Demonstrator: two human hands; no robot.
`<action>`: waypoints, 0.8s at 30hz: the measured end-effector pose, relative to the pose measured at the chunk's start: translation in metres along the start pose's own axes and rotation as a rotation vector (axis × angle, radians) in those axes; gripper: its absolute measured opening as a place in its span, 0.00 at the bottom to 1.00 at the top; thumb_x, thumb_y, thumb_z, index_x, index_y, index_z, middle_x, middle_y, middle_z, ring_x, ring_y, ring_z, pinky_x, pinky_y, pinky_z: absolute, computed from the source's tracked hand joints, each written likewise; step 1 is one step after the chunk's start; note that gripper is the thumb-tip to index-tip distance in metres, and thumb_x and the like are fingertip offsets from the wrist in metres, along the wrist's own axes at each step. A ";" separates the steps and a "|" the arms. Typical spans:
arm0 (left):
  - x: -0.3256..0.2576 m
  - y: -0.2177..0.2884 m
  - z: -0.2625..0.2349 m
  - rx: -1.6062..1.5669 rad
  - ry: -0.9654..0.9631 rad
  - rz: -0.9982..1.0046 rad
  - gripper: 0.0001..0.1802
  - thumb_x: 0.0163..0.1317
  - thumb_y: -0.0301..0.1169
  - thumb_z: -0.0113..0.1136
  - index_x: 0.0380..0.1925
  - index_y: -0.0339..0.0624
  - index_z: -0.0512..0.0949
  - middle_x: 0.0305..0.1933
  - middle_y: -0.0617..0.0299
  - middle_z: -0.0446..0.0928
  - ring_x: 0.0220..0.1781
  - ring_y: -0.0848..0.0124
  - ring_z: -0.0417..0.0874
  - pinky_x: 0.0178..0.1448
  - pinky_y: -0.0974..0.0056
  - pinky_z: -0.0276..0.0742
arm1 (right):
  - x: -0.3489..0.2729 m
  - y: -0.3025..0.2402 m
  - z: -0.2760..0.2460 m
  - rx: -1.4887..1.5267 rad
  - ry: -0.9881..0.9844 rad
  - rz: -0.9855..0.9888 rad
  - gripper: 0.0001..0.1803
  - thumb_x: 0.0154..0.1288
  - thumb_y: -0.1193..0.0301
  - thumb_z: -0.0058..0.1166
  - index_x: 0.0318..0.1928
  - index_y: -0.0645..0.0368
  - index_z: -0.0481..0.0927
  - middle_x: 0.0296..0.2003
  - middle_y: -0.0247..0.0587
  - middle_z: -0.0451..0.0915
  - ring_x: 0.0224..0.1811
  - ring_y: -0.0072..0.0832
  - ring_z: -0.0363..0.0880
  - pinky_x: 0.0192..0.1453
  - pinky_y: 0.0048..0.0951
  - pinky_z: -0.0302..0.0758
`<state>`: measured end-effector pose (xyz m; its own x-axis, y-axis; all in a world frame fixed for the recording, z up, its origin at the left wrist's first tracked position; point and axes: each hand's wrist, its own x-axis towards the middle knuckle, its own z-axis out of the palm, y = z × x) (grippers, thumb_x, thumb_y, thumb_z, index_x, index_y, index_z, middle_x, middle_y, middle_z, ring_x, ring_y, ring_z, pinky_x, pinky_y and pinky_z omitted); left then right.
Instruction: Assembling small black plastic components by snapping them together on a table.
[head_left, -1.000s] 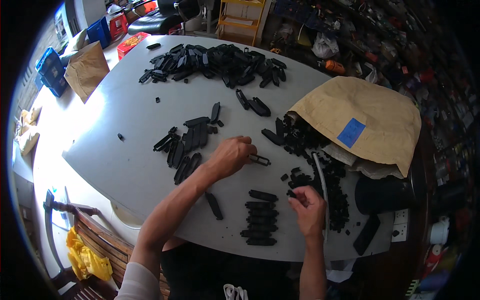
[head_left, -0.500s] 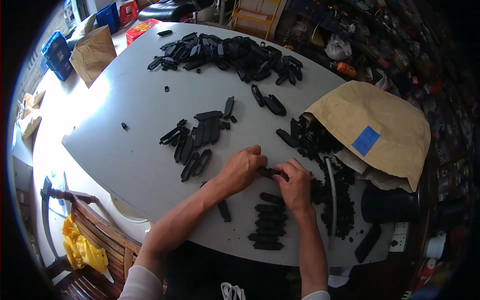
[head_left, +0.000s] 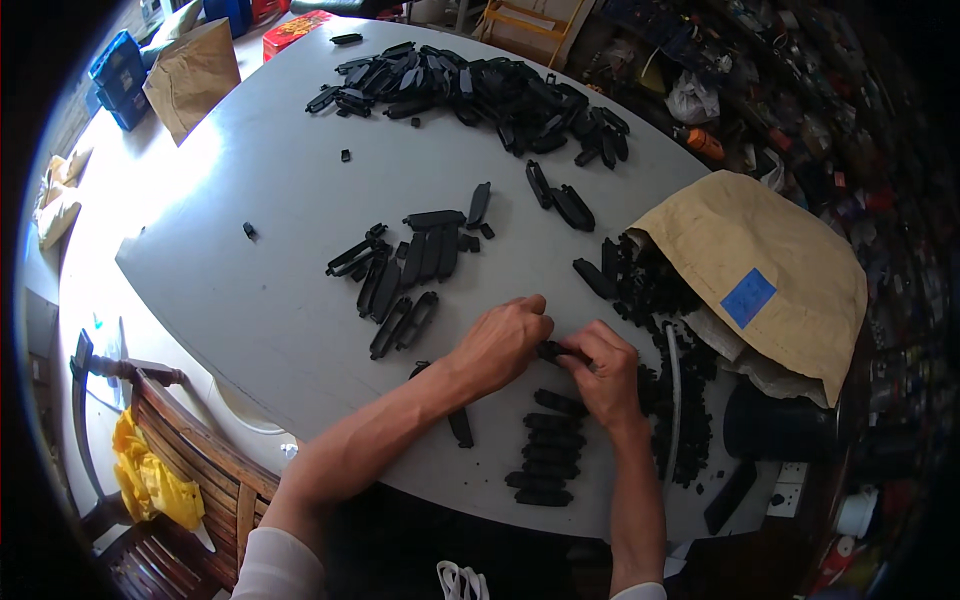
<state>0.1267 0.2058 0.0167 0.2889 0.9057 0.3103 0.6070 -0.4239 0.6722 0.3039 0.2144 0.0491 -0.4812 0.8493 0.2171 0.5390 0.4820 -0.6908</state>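
Over the near part of the grey table, my left hand (head_left: 503,338) and my right hand (head_left: 606,374) meet at a small black plastic part (head_left: 550,351). Both hands are closed on it, and fingers cover most of its length. Just below lies a neat column of long black plastic pieces (head_left: 552,451), stacked side by side. Another black piece (head_left: 460,428) lies partly under my left forearm. Left of my hands is a loose group of black covers and open frames (head_left: 430,252). Many tiny black parts (head_left: 690,445) are heaped to the right of my right hand.
A brown paper sack (head_left: 770,255) with a blue patch lies on the right, spilling small parts. A grey strip (head_left: 673,400) rests across them. A big pile of black pieces (head_left: 480,90) covers the far table. A wooden chair (head_left: 200,440) with a yellow bag stands lower left.
The view has shifted slightly, so the table contents sit a little differently in the picture. Both hands stay together on the black part, whose visible portion looks shorter now.
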 end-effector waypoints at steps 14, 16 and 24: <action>-0.001 0.005 -0.003 0.002 -0.027 -0.012 0.04 0.45 0.17 0.57 0.23 0.34 0.75 0.34 0.52 0.71 0.41 0.53 0.76 0.42 0.54 0.73 | 0.000 0.003 -0.003 -0.138 0.018 -0.114 0.10 0.45 0.87 0.60 0.31 0.67 0.77 0.28 0.44 0.73 0.29 0.36 0.76 0.31 0.33 0.72; -0.001 0.005 -0.003 0.007 -0.025 -0.013 0.04 0.44 0.17 0.57 0.23 0.34 0.75 0.34 0.52 0.71 0.41 0.53 0.76 0.42 0.53 0.73 | 0.000 0.004 -0.002 -0.177 -0.011 -0.116 0.10 0.45 0.87 0.60 0.30 0.67 0.77 0.28 0.44 0.73 0.29 0.36 0.76 0.31 0.32 0.72; 0.000 0.007 -0.005 0.005 -0.052 -0.008 0.02 0.47 0.18 0.52 0.21 0.32 0.74 0.36 0.48 0.73 0.43 0.50 0.77 0.45 0.51 0.75 | 0.001 0.003 -0.003 -0.118 -0.038 -0.124 0.11 0.44 0.87 0.61 0.30 0.68 0.75 0.28 0.43 0.73 0.29 0.36 0.75 0.31 0.32 0.72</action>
<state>0.1271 0.2027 0.0246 0.3219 0.9075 0.2698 0.6133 -0.4170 0.6708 0.3075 0.2179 0.0493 -0.5737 0.7743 0.2673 0.5506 0.6061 -0.5741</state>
